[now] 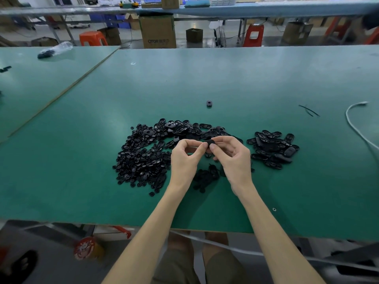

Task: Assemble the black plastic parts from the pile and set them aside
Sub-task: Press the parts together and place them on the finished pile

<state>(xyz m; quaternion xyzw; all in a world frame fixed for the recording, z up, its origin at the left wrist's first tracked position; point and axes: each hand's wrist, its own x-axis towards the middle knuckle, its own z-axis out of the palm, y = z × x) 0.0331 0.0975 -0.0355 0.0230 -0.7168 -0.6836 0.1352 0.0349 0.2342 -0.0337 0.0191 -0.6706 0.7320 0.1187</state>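
Note:
A wide pile of small black plastic parts (147,152) lies on the green table (82,191), with round pieces at the left and oval shells toward the back. A smaller heap of black oval parts (272,148) sits apart at the right. Above the pile's middle, my left hand (185,158) and my right hand (233,158) meet fingertip to fingertip. Both pinch one small black part (209,142) between them. A few more black pieces (205,177) lie under my wrists.
One lone black part (209,103) rests farther back on the table. Thin black ties (309,110) and a white cable (352,124) lie at the right. A clear bag holding black pieces (54,50) sits far left. Cardboard boxes (158,31) and stools stand beyond the far edge.

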